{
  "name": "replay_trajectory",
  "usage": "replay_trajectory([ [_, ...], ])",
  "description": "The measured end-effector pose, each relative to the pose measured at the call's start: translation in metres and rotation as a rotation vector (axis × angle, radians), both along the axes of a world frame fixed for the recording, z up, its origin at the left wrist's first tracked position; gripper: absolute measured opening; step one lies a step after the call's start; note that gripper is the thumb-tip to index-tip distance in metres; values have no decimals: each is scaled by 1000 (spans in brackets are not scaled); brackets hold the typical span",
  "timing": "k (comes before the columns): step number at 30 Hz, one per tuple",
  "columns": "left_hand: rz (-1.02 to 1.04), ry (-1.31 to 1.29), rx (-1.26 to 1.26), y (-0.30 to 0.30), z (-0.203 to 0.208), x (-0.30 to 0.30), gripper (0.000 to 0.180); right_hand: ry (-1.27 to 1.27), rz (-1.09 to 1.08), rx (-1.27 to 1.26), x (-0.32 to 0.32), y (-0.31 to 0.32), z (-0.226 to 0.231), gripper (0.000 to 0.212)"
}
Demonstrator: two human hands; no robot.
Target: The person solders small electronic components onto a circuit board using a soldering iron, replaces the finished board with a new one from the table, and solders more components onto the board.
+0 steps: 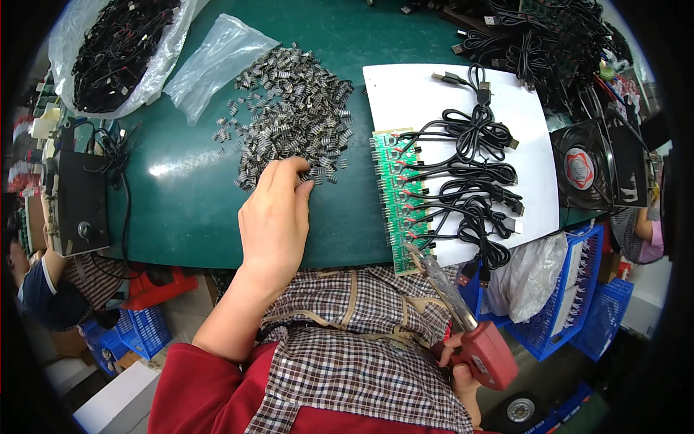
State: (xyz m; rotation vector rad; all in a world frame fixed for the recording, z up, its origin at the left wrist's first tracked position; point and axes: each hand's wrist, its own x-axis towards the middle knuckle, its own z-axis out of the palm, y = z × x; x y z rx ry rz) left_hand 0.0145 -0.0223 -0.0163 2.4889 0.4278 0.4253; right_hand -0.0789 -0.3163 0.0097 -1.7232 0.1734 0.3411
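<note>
My left hand (273, 213) reaches to the near edge of a heap of small black pin connectors (296, 108) with metal legs. Its thumb and fingers are drawn together in a pinch; whatever they hold is too small to make out. Low on the right, my right hand (463, 372) grips a red-handled soldering gun (488, 354). The gun's metal end slants up to the near end of a row of green circuit boards (401, 199). Pins stick out along the boards' left side, and black cables (470, 173) with USB plugs run off to the right.
The boards and cables lie on a white sheet (531, 130) upon the green table (173, 224). A plastic bag (220, 61) lies beside the heap. Left stands a black box with a knob (81, 206); right, a fan (585, 166). More cables (123, 47) fill a bag far left.
</note>
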Motion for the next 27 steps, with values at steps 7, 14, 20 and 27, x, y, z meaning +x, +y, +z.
replay_trajectory([
  [7, -32, 34, 98, 10, 3, 1, 14, 18, -8, 95, -2, -5, -1, 60],
  [14, -70, -16, -258, 8, 5, -8, 10, -24, 70, 156, -2, -8, -7, 63],
  [20, -92, 155, -1017, -13, 14, -18, 8, -42, 79, 168, 0, -6, -5, 62],
  [27, -211, 45, -390, -13, 9, -21, 10, -59, 99, 164, 0, -7, -6, 62],
])
